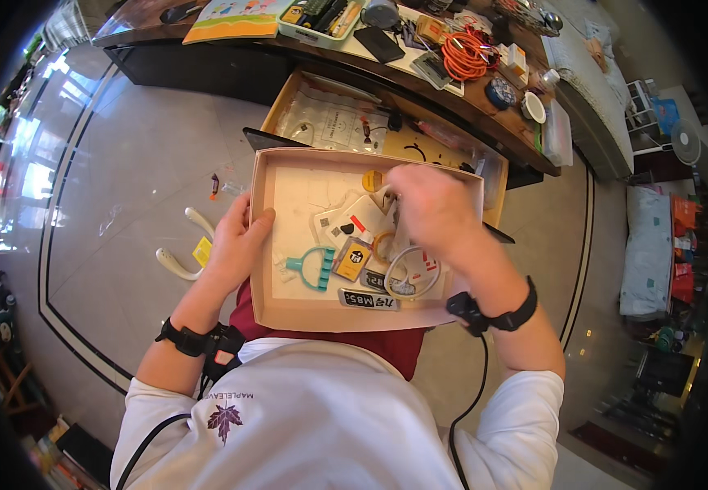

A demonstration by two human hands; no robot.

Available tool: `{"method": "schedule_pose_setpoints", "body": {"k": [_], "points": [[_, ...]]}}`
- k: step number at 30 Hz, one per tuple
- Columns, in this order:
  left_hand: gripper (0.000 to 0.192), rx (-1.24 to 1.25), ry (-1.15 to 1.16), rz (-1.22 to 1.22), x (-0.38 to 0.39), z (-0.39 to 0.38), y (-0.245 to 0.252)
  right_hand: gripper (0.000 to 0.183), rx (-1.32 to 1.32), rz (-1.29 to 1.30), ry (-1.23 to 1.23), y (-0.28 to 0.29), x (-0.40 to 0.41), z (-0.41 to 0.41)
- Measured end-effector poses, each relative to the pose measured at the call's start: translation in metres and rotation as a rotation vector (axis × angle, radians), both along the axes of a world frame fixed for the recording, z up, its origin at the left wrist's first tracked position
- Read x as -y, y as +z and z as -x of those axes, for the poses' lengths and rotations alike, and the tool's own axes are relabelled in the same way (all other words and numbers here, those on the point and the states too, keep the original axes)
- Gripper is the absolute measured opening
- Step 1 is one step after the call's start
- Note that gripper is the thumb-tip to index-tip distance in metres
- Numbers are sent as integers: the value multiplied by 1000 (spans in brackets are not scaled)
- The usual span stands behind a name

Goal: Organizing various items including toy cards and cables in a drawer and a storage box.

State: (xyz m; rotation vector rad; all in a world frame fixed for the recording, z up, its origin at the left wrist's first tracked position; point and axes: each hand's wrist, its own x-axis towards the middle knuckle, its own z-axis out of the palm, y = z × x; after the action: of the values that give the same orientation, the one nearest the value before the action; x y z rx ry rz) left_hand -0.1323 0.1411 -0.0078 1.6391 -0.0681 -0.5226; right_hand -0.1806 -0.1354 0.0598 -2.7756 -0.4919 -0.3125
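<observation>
A shallow cardboard box (314, 318) rests on my lap. My left hand (241, 242) grips its left wall, thumb over the rim. My right hand (430, 208) is inside the box at the upper right, fingers curled down near a pale piece; whether it holds that piece cannot be told. Below this hand lie a white ring-shaped cable (414, 298), a roll of yellowish tape (382, 246) and a yellow-and-grey case (352, 260). A teal plastic toothed piece with a looped handle (312, 268) lies at the left, white cards (349, 222) near the middle, and a black-and-silver plate (368, 299) near the front wall.
An open wooden drawer (285, 104) holding plastic bags stands behind the box. The desk above bears an orange cable coil (467, 55), a pale green tray (320, 38) and small items. A curved white object (176, 263) and a wrapped candy (214, 185) lie on the floor at left.
</observation>
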Motion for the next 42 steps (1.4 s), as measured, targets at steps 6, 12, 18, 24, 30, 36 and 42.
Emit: {"method": "schedule_pose_setpoints", "body": {"k": [6,12,18,24,30,36,42], "points": [[34,4,-21,-6,3,-3,-9,23,-167,206,-129,-1,39,13],[34,-19,-8,1,7,-3,-4,28,-287,228,-67,-12,30,7],[34,-24,-12,-14,4,-4,-3,28,-282,-57,-26,-13,27,4],[34,-37,-5,6,4,-4,-2,20,-295,-345,-296,31,65,16],[33,-32,-25,-8,4,-6,-9,19,-481,-342,-253,19,59,34],[33,-49,-43,9,4,-4,-6,34,-698,-162,-221,10,37,38],[33,-35,-24,12,5,-2,-4,45,-603,-101,-170,-9,37,48]]}}
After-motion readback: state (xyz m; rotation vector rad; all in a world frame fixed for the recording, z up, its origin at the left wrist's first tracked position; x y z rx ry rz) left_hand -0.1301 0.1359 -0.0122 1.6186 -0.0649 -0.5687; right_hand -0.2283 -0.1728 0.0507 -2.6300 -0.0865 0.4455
